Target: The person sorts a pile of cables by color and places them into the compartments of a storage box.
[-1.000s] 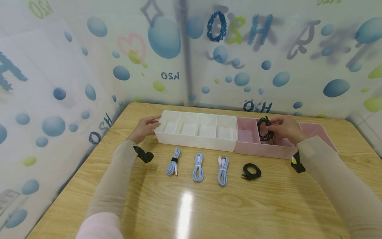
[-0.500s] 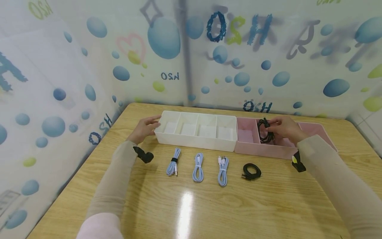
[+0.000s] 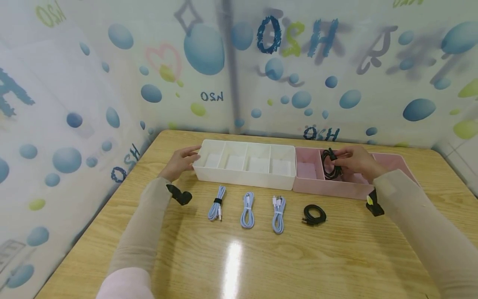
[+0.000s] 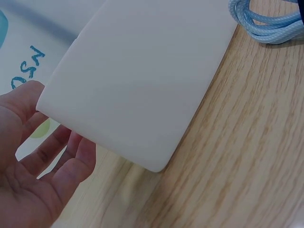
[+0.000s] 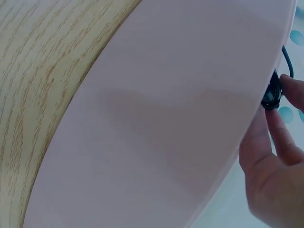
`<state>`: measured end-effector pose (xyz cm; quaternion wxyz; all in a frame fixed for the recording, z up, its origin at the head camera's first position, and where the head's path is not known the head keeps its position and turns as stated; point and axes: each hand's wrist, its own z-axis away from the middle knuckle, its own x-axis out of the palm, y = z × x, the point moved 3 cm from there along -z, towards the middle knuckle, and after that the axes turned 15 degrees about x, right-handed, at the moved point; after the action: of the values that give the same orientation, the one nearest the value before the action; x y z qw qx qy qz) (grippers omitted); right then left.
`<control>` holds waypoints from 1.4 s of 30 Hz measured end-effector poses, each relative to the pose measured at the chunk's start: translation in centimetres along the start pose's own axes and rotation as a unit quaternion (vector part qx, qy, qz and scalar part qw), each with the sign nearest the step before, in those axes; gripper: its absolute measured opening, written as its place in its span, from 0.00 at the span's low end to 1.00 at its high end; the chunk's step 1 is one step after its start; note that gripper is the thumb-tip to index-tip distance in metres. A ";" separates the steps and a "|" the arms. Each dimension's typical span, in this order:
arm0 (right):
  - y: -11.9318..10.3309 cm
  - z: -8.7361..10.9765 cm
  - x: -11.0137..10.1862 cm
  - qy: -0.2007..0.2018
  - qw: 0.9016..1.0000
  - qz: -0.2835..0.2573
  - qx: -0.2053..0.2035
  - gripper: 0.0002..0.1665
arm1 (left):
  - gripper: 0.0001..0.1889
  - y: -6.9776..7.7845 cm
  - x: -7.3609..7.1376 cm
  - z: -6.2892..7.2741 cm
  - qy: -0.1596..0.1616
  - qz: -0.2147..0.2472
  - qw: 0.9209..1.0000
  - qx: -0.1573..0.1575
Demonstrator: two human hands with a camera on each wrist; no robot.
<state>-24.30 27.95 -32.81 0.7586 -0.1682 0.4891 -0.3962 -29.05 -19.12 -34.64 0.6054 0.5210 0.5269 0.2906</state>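
Observation:
My right hand (image 3: 356,160) pinches a coiled black cable (image 3: 328,164) between thumb and fingertips, over the second compartment from the left of the pink divided box (image 3: 332,189). The right wrist view shows the black coil (image 5: 272,92) at the rim, partly hidden by the box wall. My left hand (image 3: 180,162) touches the left end of the white divided box (image 3: 242,176), its fingers loosely bent. In the left wrist view those fingers (image 4: 78,161) lie against the end wall. The white box's compartments hold nothing, and it stands end to end with the pink one.
In front of the boxes lie three bundled light-blue cables (image 3: 216,203), (image 3: 247,209), (image 3: 278,214) and a coiled black cable (image 3: 313,214) in a row on the wooden table (image 3: 284,265). A patterned curtain (image 3: 239,74) hangs behind the table.
My right hand has lowered the black cable slightly into the pink compartment. The left hand, the boxes and the cables in the row stay where they were.

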 end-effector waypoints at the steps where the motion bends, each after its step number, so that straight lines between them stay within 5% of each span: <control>1: 0.0 0.0 0.0 -0.001 1.000 -0.002 0.000 0.29 | 0.24 0.0 0.0 0.0 0.000 0.000 1.000 0.000; 16: 0.2 0.4 0.3 0.022 0.999 0.037 -0.005 0.31 | 0.24 -0.1 0.0 0.0 0.002 0.004 1.000 -0.004; 27: 0.2 1.5 0.5 -0.009 1.000 -0.009 -0.026 0.31 | 0.24 -0.1 0.0 0.0 0.003 0.005 1.000 0.000; 42: 0.5 3.4 0.7 0.008 0.998 -0.016 -0.067 0.32 | 0.25 -2.6 -0.6 -0.9 0.007 -0.002 1.000 0.009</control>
<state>-20.99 27.27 -32.01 0.7354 -0.2231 0.5180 -0.3756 -30.63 -20.10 -36.79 0.5977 0.5234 0.5346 0.2882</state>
